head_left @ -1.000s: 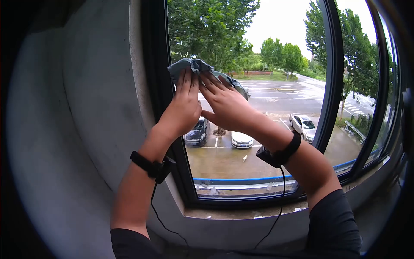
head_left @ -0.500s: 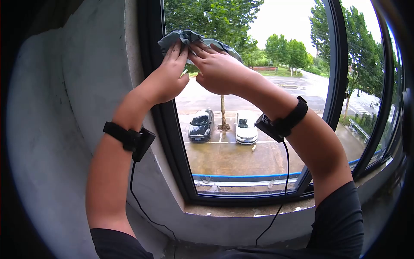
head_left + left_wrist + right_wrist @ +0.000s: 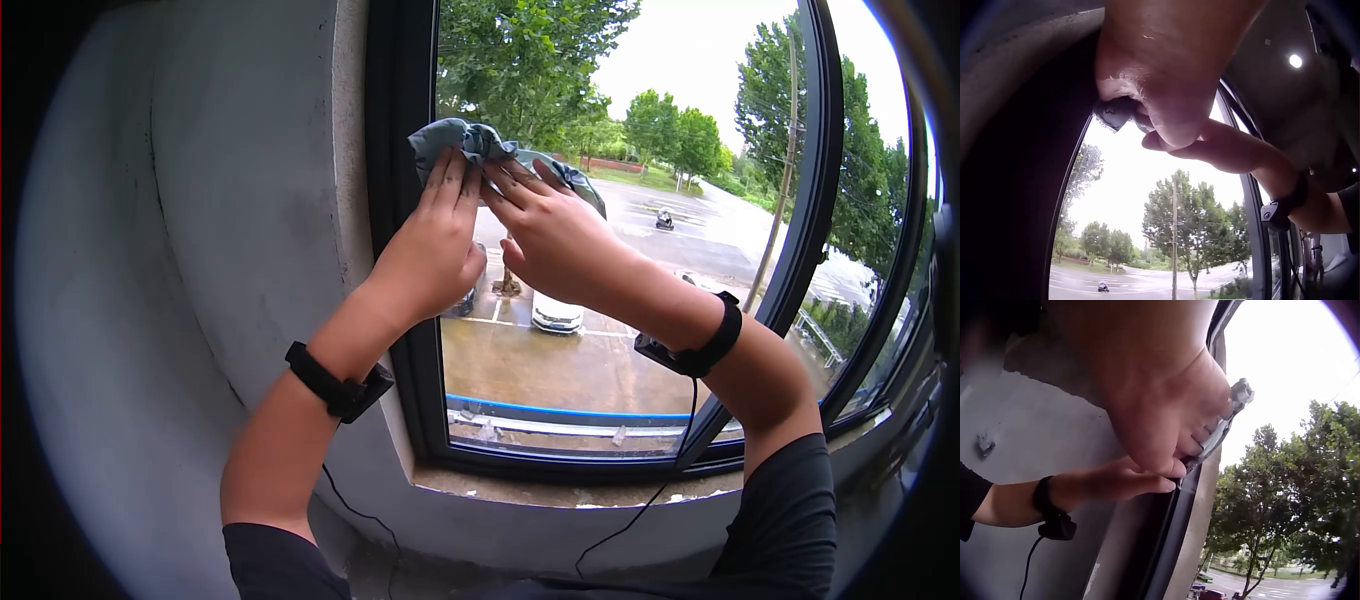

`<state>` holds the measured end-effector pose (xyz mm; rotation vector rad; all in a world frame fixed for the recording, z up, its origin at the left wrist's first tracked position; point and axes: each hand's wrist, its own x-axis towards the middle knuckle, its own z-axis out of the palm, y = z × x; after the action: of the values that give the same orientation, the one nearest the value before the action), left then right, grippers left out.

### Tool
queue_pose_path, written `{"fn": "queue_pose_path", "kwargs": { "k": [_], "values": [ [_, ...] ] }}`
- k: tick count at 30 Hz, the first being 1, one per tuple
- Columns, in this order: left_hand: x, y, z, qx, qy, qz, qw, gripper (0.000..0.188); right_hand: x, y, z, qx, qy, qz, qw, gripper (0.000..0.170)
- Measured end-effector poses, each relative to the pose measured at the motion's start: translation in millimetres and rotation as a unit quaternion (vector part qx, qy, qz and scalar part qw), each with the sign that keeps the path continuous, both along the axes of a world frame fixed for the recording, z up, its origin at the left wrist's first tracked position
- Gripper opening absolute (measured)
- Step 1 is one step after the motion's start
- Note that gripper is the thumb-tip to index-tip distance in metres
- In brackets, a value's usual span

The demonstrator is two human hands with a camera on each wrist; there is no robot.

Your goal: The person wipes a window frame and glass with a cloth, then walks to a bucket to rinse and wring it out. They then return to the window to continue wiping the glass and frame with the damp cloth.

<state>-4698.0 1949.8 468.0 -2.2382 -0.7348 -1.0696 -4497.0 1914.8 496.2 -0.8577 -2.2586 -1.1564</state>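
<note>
A crumpled grey-green cloth (image 3: 445,135) lies against the window pane (image 3: 540,375), close to the left side of its black frame (image 3: 428,410). My left hand (image 3: 432,250) presses the cloth's left part with straight fingers together. Just beside it, my right hand (image 3: 565,235) lies over the right part, fingers extended and angled up to the left. Both thumbs stand off below the cloth. From the left wrist view, a corner of the cloth (image 3: 1113,115) pokes out past the hand. In the right wrist view the cloth (image 3: 1244,392) shows edge-on beneath the fingers.
A grey wall (image 3: 240,200) borders the window on the left. Below runs a rough sill (image 3: 560,493) with pale flecks. Each forearm wears a black strap with a camera, and cables hang down from them. Outside are trees, a road and parked cars, including a white car (image 3: 556,314).
Both hands and the cloth first moved up the pane together, then came back down. The fingers stayed on the cloth. A small vehicle has appeared on the road outside.
</note>
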Motion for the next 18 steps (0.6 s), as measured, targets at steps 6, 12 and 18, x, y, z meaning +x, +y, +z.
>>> {"fn": "queue_pose_path", "kwargs": {
  "k": [6, 12, 18],
  "values": [
    [1, -7, -26, 0.001, -0.023, 0.014, 1.0, 0.079, -10, -2, -27, -0.02, 0.024, -0.008, 0.999, 0.065],
    [-4, -20, -72, -0.032, 0.017, 0.088, 0.996, 0.087, -13, -12, -63, -0.072, -0.019, -0.038, 0.997, 0.064],
    [-5, -32, -119, -0.085, 0.106, 0.162, 0.977, 0.089, -7, -18, -98, -0.143, -0.094, -0.061, 0.983, 0.064]
  ]
}}
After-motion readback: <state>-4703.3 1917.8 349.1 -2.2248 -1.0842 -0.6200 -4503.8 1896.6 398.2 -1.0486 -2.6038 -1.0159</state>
